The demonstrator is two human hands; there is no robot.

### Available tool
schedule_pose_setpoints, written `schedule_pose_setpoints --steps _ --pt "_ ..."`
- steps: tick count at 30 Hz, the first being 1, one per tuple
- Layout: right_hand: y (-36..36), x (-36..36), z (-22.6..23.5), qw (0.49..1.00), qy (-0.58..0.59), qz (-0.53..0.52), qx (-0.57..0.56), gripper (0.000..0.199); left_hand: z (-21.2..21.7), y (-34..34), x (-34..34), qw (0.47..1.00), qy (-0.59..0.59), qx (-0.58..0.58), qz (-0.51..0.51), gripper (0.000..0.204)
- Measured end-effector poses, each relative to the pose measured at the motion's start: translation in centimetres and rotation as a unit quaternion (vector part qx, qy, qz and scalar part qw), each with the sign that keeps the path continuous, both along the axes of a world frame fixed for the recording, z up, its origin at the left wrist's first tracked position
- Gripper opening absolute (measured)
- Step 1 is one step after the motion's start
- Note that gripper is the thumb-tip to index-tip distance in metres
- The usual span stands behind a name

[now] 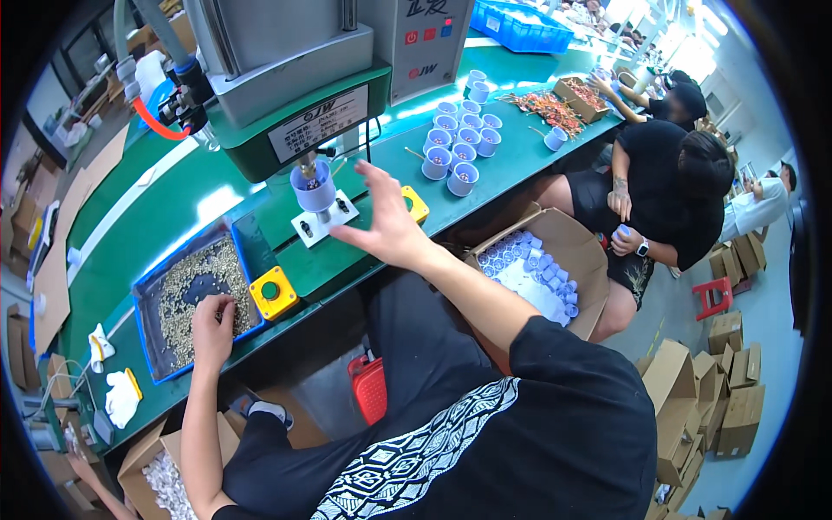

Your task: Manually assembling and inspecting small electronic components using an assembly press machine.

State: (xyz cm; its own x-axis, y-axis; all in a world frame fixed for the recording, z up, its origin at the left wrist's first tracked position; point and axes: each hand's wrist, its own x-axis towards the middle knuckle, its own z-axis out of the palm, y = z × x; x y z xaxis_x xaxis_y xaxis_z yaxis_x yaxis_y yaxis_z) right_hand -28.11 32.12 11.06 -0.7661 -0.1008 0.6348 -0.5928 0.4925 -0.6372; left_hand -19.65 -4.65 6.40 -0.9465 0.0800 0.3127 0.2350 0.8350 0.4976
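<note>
My left hand [213, 328] is over the blue-rimmed tray [154, 354] of small brass-coloured metal parts [218, 264]. Its fingers are pinched together, and whatever they hold is too small or hidden to make out. My right hand [387, 218] is open, thumb and fingers spread, just right of the press fixture. A pale purple plastic cup [313, 192] with small metal pieces inside sits under the press head [305, 121], above a white base plate [305, 230]. I see no contact between my right hand and the cup.
Yellow boxes with a green button [270, 291] and another button box [415, 204] flank the fixture. Several purple cups [464, 178] stand to the right, near red-yellow wires [550, 111]. A carton of purple parts [589, 260] stands beside a seated co-worker [667, 182]. Gloves [123, 399] lie left.
</note>
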Motion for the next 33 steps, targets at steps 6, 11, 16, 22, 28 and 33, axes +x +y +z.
schedule_pose_setpoints --steps 6,11,16,22,28,33 --pt "0.6 -3.5 1.8 0.990 -0.027 0.136 -0.034 0.072 0.9 0.9 -0.1 0.998 -0.056 0.016 0.011 0.009" --pt "5.3 -3.7 1.1 0.970 -0.077 0.133 -0.188 0.054 1.1 0.8 0.1 0.998 -0.048 0.025 0.012 0.007" --pt "5.1 -3.9 0.9 0.959 -0.249 0.131 0.027 0.056 1.0 0.8 0.2 0.998 -0.047 0.028 0.020 0.006" --pt "6.1 -3.2 0.5 0.984 -0.074 0.077 0.144 0.062 1.2 1.0 -0.2 0.996 -0.080 0.026 0.023 0.005" --pt "11.7 -6.6 0.6 0.999 -0.004 -0.030 0.032 0.065 1.1 0.7 0.2 0.993 -0.101 0.046 0.033 0.005" --pt "14.5 -24.1 1.1 0.968 -0.011 -0.206 0.146 0.067 1.0 1.1 -0.6 0.992 -0.111 0.052 0.028 0.005"
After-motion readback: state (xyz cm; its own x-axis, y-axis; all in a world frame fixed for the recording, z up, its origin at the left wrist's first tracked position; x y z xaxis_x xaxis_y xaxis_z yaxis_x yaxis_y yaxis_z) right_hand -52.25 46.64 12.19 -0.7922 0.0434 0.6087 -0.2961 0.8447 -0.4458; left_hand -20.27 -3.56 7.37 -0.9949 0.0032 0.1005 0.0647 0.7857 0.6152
